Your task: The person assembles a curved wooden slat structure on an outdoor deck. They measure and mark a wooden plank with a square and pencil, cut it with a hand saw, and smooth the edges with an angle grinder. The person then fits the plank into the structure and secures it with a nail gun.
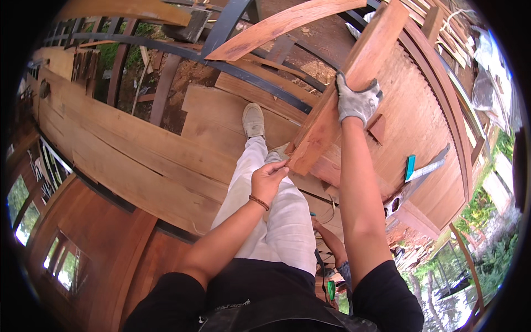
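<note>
A reddish-brown wooden plank (318,141) slants from the upper right down toward my legs, over a broad wooden panel with a curved edge. My right hand (358,100) wears a grey-white work glove. Its thumb and fingers are closed over the plank's edges, partway along. My left hand (266,181) is bare, with a beaded bracelet at the wrist. Thumb and fingers pinch at the plank's near end corner; anything small between the fingertips is hidden. Beside the gloved hand, a small triangular wood piece (377,129) lies on the wooden panel (412,116).
A try square (425,170) with a teal handle and a spirit level (394,206) are on the right. A curved wooden piece (285,29) rests across dark metal bars (227,25). Wide boards (133,144) stretch left, beside my shoes. Another person's arm (331,240) shows below.
</note>
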Motion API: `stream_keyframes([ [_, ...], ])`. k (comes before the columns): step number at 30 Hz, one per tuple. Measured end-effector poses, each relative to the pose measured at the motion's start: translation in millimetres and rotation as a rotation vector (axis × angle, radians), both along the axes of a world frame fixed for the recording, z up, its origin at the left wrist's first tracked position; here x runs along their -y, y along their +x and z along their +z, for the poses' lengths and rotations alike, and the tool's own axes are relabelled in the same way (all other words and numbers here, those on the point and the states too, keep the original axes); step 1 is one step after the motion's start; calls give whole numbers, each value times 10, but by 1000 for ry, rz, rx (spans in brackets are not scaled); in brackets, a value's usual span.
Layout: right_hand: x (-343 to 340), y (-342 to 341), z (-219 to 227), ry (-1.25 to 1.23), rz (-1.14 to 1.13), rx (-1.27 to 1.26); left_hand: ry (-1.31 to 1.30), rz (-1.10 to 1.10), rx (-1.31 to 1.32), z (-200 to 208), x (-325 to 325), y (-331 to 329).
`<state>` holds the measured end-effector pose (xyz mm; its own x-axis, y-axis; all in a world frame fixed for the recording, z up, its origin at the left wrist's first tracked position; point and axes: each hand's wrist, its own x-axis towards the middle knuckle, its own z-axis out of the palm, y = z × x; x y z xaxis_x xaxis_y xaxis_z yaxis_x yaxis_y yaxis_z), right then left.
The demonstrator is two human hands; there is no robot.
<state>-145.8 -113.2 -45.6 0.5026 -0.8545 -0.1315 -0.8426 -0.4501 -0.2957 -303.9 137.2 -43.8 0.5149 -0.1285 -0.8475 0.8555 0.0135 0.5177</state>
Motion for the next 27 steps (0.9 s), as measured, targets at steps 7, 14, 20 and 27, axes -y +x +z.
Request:
stream_keyframes([
  [7, 88, -508, 110, 9, 35, 137, 60, -316, 79, 47, 9, 205],
  [14, 706, -2493, 328, 79, -220, 100, 209, -598, 427, 98, 292, 827],
  [20, 1815, -2764, 379, -221, 70, -606, 177, -725, 637, -137, 1191, 1444],
  [27, 2311, -2823, 243, -77, 303, -623, 249, -734, 550, -83, 1369, 1500],
])
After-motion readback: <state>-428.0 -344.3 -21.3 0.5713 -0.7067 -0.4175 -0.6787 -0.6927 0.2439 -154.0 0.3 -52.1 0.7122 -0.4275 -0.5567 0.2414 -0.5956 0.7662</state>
